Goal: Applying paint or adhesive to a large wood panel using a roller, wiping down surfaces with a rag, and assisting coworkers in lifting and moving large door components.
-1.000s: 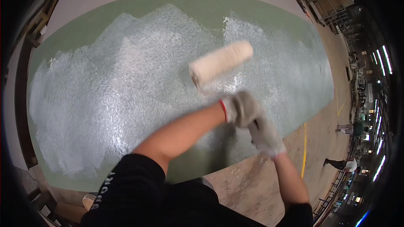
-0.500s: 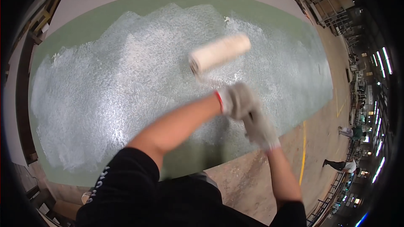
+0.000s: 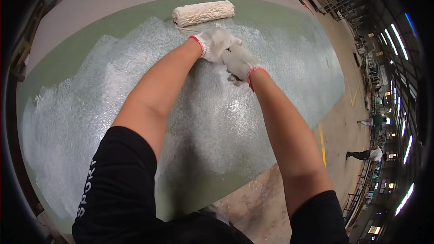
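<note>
One board [image 3: 63, 61]: was seen bare and green along its far edge.
Coat [image 3: 90, 108]: was spread, pale and glossy, over most of the board.
Roller [image 3: 205, 12]: was held out at the far side, on or just above bare green; contact could not be told.
Left hand [image 3: 214, 43]: was gloved in white and clamped on the roller.
Right hand [image 3: 239, 61]: was gloved likewise and clamped just behind, touching the left; the grip was hidden.
Yellow line [image 3: 322, 147]: was marked on the floor [image 3: 348, 131].
Two people [image 3: 375, 154]: were seen well apart from the board.
</note>
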`<state>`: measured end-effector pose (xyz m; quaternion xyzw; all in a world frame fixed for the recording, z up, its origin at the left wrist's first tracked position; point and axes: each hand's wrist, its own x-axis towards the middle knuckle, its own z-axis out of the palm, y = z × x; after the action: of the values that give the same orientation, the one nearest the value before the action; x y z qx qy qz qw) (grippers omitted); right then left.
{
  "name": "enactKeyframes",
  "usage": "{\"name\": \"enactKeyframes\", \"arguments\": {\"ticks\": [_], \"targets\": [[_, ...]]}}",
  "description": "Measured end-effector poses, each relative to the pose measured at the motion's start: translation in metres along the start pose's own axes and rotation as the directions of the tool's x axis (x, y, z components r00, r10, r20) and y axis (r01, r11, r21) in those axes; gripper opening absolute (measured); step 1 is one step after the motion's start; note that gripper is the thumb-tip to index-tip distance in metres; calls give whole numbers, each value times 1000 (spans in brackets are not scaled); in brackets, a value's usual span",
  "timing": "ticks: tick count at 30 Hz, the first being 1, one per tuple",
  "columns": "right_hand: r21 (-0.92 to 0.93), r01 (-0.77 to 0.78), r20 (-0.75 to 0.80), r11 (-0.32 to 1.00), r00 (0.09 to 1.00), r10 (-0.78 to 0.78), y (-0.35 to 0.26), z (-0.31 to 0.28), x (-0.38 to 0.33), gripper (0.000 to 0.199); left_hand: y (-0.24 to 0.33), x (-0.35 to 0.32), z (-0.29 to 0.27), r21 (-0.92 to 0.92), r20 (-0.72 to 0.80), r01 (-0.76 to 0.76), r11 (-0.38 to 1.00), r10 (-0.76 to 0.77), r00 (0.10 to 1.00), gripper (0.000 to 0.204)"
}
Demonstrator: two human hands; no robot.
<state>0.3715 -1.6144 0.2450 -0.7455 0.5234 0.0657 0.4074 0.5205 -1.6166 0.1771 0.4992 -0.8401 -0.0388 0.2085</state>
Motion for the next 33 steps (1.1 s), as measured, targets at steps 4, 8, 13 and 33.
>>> {"name": "enactKeyframes", "arguments": {"ticks": [4, 8, 13, 33], "targets": [[-251, 291, 46, 923, 956, -289, 80, 16, -36, 35, 76, -8, 11, -23, 281, 109, 994, -98, 955, 37], [-24, -125, 142, 992, 982, 127, 137, 21, -166, 25, 193, -37, 100, -324, 35, -142, 935, 162, 986, 22], [-127, -329, 152, 936, 926, 346, 173, -68, -221, 37, 306, -1, 71, -485, -167, 167, 859, -278, 946, 22], [-228, 659, 566, 717, 689, -453, 32, 110, -117, 29, 196, -216, 16, -115, -145, 612, 782, -623, 769, 20]]}}
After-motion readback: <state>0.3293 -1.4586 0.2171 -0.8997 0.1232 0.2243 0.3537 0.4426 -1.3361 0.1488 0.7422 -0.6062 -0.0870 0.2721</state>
